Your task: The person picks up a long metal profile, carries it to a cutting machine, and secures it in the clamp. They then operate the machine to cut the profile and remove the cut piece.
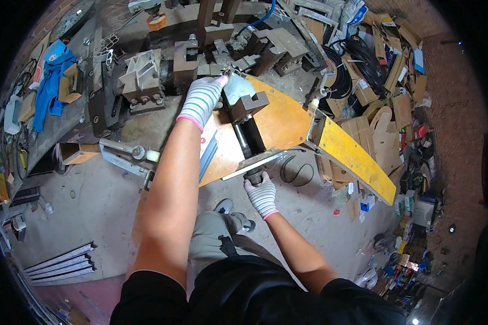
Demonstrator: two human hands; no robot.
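Both my hands wear white gloves with coloured stripes and pink cuffs. My left hand is closed at the left edge of a small silvery metal plate, thumb toward its top; the fingertips' undersides are hidden. Against the plate's lower edge stands the dark steel vise jaw. From the jaw a black vise screw runs toward me across an orange-yellow board. My right hand wraps round the dark round end of the vise screw, below the board's front edge.
A yellow hinged arm juts out right, and a metal bracket sticks out left. Steel blocks stand on the machine bed. Cardboard scraps and black cable coils heap at right. Metal profiles lie on the floor.
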